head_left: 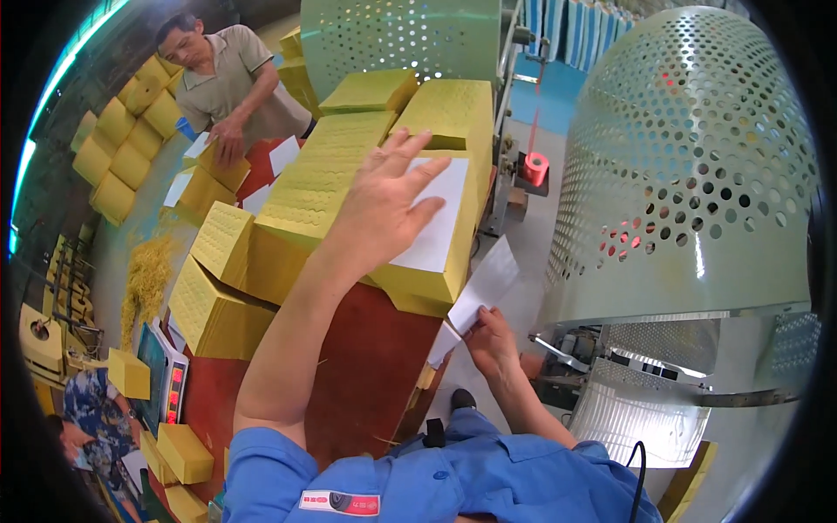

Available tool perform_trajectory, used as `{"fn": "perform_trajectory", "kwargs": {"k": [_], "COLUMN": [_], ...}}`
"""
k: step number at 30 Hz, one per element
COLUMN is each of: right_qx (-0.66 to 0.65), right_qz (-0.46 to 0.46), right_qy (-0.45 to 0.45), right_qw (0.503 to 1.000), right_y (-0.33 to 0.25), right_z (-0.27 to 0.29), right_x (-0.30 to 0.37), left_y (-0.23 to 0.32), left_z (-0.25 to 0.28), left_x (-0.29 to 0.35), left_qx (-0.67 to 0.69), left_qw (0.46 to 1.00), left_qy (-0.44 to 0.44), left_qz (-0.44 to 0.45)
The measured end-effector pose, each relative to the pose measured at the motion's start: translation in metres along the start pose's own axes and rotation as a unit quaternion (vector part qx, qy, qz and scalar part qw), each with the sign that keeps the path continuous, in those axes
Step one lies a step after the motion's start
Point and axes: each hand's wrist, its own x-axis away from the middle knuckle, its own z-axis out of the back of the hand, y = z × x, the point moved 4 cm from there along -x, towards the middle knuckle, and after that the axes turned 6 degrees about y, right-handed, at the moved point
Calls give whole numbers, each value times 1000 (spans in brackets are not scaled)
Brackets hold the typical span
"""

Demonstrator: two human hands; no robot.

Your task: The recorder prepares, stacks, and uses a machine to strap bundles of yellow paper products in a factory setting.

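Observation:
A white sheet (445, 213) lies on top of a block of yellow paper (418, 283) at the table's right side. Over the left part of that sheet my left hand (379, 209) is stretched out, fingers spread, holding nothing. Whether its palm touches the paper I cannot tell. Lower and to the right, past the table's edge, my right hand (493, 340) pinches a white paper sheet (486, 279), which is tilted upward. Another white piece (443, 344) sits beside those fingers, partly hidden. More stacks of yellow embossed paper (305, 187) stand left of and beyond my left hand.
A red-brown tabletop (349, 375) spreads before me. Perforated green metal guards (689, 157) rise at the right. A red roll (534, 167) sits beyond the table. Across it, a person (231, 87) handles yellow stacks. A scale (173, 383) with a lit display stands at the left.

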Motion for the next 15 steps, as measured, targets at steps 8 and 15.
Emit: {"fn": "perform_trajectory", "kwargs": {"k": [8, 15], "right_qx": [6, 49], "right_qz": [2, 17], "right_qy": [-25, -14], "right_qw": [1000, 999], "right_y": [10, 12], "right_z": [-8, -6], "right_x": [-23, 7], "left_y": [-24, 1], "left_z": [-45, -33], "left_x": [16, 34], "left_qx": [44, 26], "left_qw": [987, 991], "left_qy": [-113, -104], "left_qz": [103, 82]}}
